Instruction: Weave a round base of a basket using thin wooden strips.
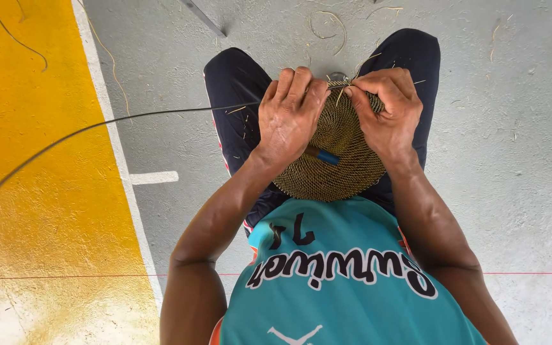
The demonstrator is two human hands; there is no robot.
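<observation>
on lap, woven coil disc (337,163): left hand (289,118) fingers clamp rim, right hand (388,108) fingers pinch fibre strand (343,91); stitching rim, next likely needs taut pull.

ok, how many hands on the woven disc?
2. Left hand grips the woven disc at its upper left edge; right hand pinches the upper right rim. None look hidden.

The grey concrete floor (519,160) filled the right and upper parts of the view, evenly lit and scattered with dry fibre scraps (327,25). A white painted line (113,137) ran from the top edge toward the bottom edge, with a short white tick (154,177) branching right from it, and separated the grey from a yellow painted area (33,191) on the left, worn pale toward the bottom left corner. A thin red line (531,273) crossed the floor near the bottom edge.
</observation>
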